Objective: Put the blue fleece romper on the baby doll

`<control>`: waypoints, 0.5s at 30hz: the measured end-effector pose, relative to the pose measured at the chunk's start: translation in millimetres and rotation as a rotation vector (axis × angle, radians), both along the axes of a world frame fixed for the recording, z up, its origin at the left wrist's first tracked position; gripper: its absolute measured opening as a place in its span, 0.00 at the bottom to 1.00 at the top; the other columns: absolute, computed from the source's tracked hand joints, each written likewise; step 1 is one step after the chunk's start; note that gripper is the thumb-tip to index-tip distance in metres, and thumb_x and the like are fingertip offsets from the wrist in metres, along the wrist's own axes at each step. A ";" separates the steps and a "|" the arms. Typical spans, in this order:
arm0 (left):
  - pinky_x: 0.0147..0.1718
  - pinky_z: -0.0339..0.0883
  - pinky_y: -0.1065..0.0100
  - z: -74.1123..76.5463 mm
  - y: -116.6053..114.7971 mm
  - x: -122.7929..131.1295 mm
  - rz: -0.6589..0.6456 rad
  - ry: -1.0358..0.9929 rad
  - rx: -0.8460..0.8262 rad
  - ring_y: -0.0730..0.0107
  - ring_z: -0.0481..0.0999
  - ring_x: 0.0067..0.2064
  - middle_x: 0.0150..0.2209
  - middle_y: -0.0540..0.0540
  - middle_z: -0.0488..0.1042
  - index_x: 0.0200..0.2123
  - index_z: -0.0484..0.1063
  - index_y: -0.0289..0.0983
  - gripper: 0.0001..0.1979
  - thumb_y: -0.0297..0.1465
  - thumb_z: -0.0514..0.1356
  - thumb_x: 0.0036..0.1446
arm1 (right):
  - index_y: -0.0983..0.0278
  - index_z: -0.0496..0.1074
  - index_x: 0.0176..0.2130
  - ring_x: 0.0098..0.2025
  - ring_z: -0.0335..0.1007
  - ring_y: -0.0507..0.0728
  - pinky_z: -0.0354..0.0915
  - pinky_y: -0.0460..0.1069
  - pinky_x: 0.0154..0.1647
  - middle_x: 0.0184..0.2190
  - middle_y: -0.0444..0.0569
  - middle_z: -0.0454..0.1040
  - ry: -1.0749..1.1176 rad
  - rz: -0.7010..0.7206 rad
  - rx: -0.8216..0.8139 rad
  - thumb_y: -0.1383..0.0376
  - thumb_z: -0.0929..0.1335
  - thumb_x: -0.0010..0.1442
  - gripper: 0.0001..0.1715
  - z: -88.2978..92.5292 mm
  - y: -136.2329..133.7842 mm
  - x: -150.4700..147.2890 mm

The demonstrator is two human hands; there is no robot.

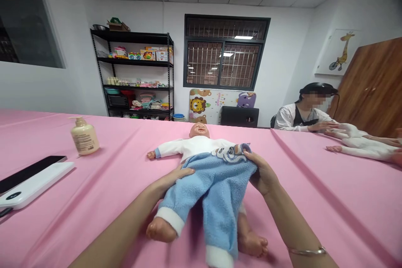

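Note:
A baby doll [192,147] in a white top with blue cuffs lies on its back, head away from me. Light blue fleece pants [216,180] with white cuffs and an animal face at the waist lie over its lower body. At the left, the doll's foot [161,230] sticks out of one cuff; the other foot [253,243] lies bare beside the second pant leg, outside it. My left hand [176,179] grips the pants at their left side, thumb on top, other fingers hidden. My right hand [264,173] pinches the waistband's right corner, lifting it.
A pump bottle [84,136], a black phone [34,169] and a white power bank [37,186] are on the pink-covered table [109,201] at left. Across at right, a person [301,111] handles another doll [361,142]. Behind stands a black shelf [135,63] with boxes and cloths.

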State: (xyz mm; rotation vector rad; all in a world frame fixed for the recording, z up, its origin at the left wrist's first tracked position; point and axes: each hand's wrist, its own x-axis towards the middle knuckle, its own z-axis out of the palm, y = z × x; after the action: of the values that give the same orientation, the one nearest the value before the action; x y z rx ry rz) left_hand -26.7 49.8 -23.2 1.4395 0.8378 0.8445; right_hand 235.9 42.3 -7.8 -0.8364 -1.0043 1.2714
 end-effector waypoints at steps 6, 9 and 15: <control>0.54 0.58 0.54 -11.4 2.7 4.8 0.181 0.315 0.261 0.49 0.60 0.57 0.57 0.38 0.59 0.60 0.48 0.33 0.38 0.41 0.60 0.50 | 0.65 0.71 0.35 0.35 0.66 0.56 0.61 0.49 0.36 0.31 0.49 0.72 -0.471 -0.223 0.291 0.55 0.68 0.50 0.17 -0.8 -2.9 -10.7; 0.54 0.53 0.48 -8.3 -3.2 10.0 0.483 0.560 0.656 0.45 0.55 0.59 0.59 0.33 0.53 0.62 0.41 0.33 0.48 0.47 0.62 0.46 | 0.65 0.70 0.38 0.37 0.66 0.56 0.61 0.49 0.38 0.34 0.49 0.72 -0.620 -0.136 0.394 0.56 0.67 0.53 0.16 3.8 -18.3 -31.3; 0.53 0.55 0.54 9.6 -26.1 20.9 0.345 0.502 1.404 0.54 0.62 0.53 0.48 0.39 0.67 0.59 0.48 0.36 0.41 0.41 0.64 0.47 | 0.66 0.72 0.36 0.32 0.64 0.54 0.61 0.48 0.34 0.30 0.48 0.70 -0.513 0.567 0.382 0.48 0.62 0.56 0.24 15.5 -42.2 -45.1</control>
State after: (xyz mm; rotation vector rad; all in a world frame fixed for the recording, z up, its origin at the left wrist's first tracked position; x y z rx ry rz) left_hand -5.8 23.8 -13.6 2.8657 0.8781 1.4931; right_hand 190.8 0.0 7.8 -0.6012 -1.9303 1.2842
